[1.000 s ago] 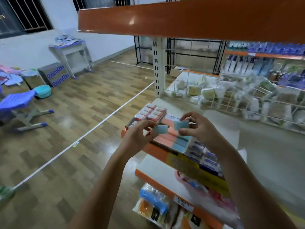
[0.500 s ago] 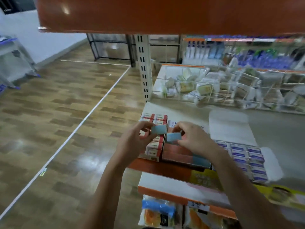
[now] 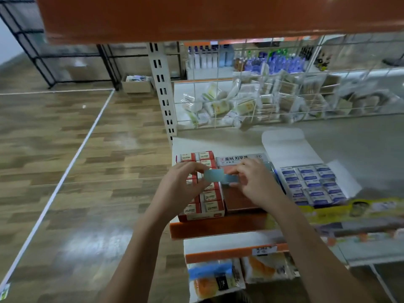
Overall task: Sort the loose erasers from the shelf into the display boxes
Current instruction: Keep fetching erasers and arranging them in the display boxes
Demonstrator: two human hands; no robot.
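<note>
My left hand [image 3: 185,182] pinches a pale blue eraser [image 3: 213,174] above the seam between two display boxes. My right hand [image 3: 254,182] pinches a second blue eraser [image 3: 231,178], which touches the first one end to end. Below them sits the orange display box [image 3: 240,202] with a Korean-lettered lid; my hands hide most of its inside. To its left stands the red box of 2B erasers [image 3: 211,202], filled in rows. To the right lies the white box of blue-labelled erasers [image 3: 312,184] with its lid folded back.
The boxes rest on an orange-edged shelf [image 3: 218,228], with another orange shelf [image 3: 196,16] close overhead. A wire basket [image 3: 251,106] of packets stands behind. Snack bags [image 3: 215,278] fill the shelf below. Wooden floor [image 3: 65,171] lies to the left.
My view has swung right and down toward the shelf. Both hands, each holding a blue eraser, have come lower over the boxes, and the two erasers have moved together until they touch.
</note>
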